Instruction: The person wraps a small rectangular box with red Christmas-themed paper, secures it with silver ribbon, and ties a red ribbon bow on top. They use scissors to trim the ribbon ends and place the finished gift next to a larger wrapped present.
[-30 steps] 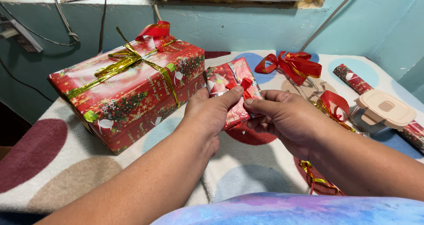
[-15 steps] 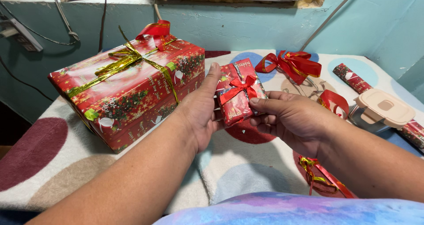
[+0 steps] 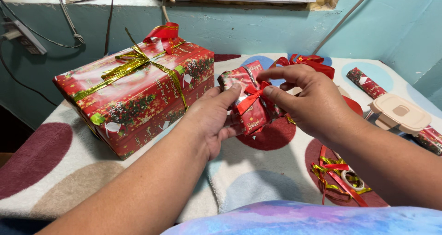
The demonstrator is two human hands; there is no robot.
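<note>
A small gift (image 3: pixel 251 111) in shiny red festive paper is held up over the blanket, a red ribbon bow (image 3: pixel 252 96) tied across its front. My left hand (image 3: pixel 209 120) grips the small gift from the left side, thumb laid on its face. My right hand (image 3: pixel 308 99) reaches over from the right, thumb and forefinger pinching the red ribbon bow. A large gift box (image 3: pixel 138 90) in the same red paper, tied with gold ribbon and a red bow, lies just left of my hands.
A spotted blanket (image 3: pixel 258 179) covers the surface. Loose red and gold ribbon (image 3: pixel 338 175) and a small tape ring (image 3: pixel 353 179) lie near my right forearm. A beige lidded container (image 3: pixel 399 113), a wrapping paper roll (image 3: pixel 368 83) and another red bow (image 3: pixel 313 62) sit at right.
My right hand rose from beneath the small gift to pinch the bow on top. My left thumb came down onto the gift's face. The tape ring is now uncovered.
</note>
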